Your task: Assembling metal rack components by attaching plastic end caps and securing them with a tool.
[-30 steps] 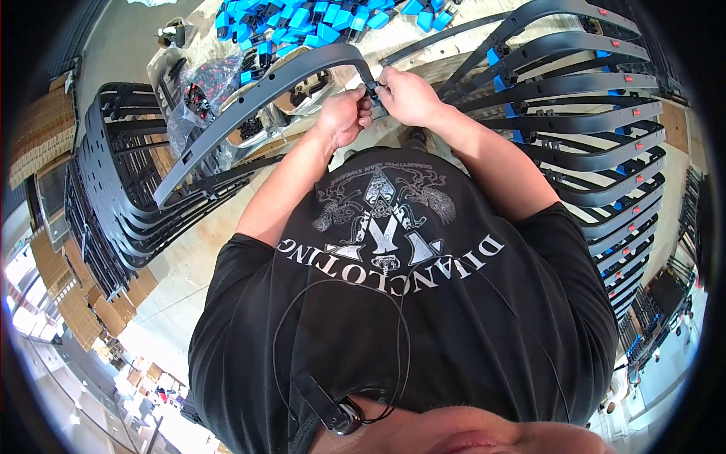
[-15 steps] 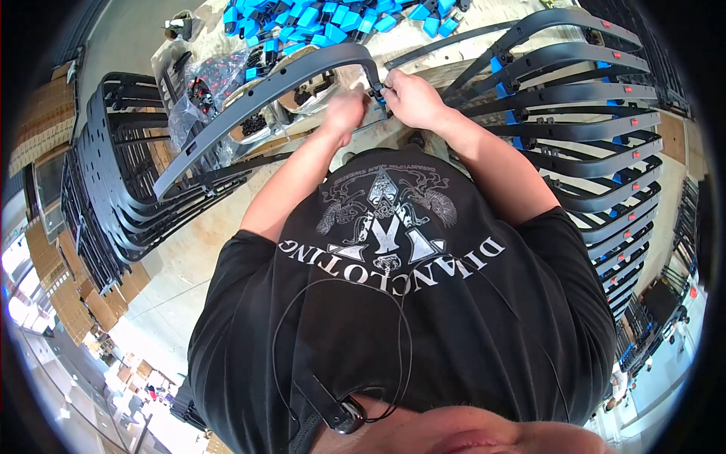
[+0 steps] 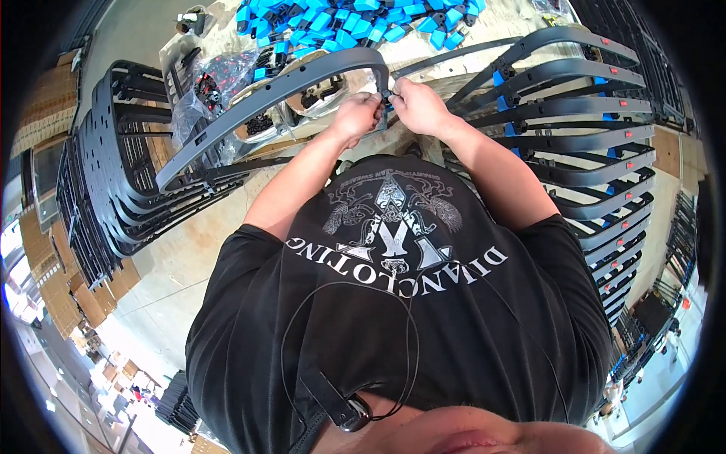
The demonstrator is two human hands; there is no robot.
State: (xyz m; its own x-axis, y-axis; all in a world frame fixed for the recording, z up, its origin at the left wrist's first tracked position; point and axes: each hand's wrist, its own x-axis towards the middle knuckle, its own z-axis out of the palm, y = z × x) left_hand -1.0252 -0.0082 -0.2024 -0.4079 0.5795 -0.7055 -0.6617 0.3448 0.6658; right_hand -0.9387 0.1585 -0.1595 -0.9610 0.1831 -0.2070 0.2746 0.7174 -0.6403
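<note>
A black curved frame (image 3: 266,94) arches over the work table ahead of me, its bent end coming down between my hands. My left hand (image 3: 358,118) is closed, fingers curled and pressed together against the left side of that end. What those fingers hold is too small to make out. From the other side, my right hand (image 3: 420,108) pinches at the same end, thumb and fingertips on it. The fingers hide the small part where the two hands meet.
Blue and black plastic pieces (image 3: 363,29) lie heaped across the table. An open container of small black parts (image 3: 321,92) and a clear plastic bag (image 3: 227,76) sit behind the frame. Black frames stand stacked on the left (image 3: 106,189) and right (image 3: 582,112).
My left hand, blurred by motion before, has moved right to the frame's end and is now closed there. My right hand stays at the same end. The whole view has shifted slightly.
</note>
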